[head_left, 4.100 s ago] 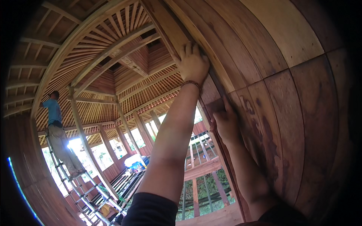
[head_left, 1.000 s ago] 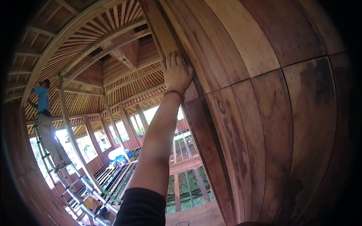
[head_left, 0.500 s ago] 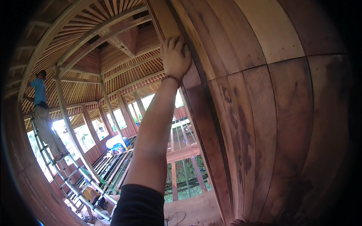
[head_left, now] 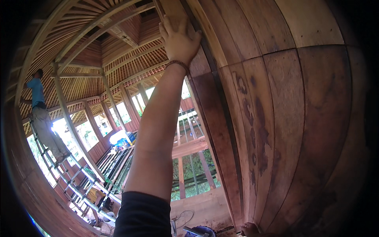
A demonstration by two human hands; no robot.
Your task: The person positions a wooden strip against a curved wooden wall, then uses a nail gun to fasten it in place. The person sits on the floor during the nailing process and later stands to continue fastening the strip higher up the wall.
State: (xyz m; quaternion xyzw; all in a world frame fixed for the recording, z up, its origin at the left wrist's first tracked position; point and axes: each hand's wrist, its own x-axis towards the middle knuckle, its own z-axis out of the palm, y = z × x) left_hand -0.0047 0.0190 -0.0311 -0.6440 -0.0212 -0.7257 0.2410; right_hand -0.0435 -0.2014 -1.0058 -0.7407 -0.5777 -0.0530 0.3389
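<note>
My left hand (head_left: 179, 41) reaches high and lies against the upper part of a narrow wooden board (head_left: 203, 93) at the edge of the plank wall. Its fingers are spread upward on the wood, the thumb apart on the right, and a dark braided bracelet (head_left: 178, 64) circles the wrist. Low down at the bottom edge, only the curled fingers of my right hand (head_left: 249, 229) show beside the foot of the planks. Whatever they hold is hidden. Stained planks (head_left: 282, 91) of the wall fill the right side.
A person in a blue shirt (head_left: 38, 93) stands on a metal ladder (head_left: 73, 185) at the left. Another person in yellow (head_left: 94, 195) is bent down beneath it. A dark blue round container (head_left: 203, 231) sits near the bottom edge. Open floor joists (head_left: 114, 166) lie beyond my arm.
My left hand has slid higher up the board, its thumb now spread out. More of my right hand and the dark blue container have come into view at the bottom.
</note>
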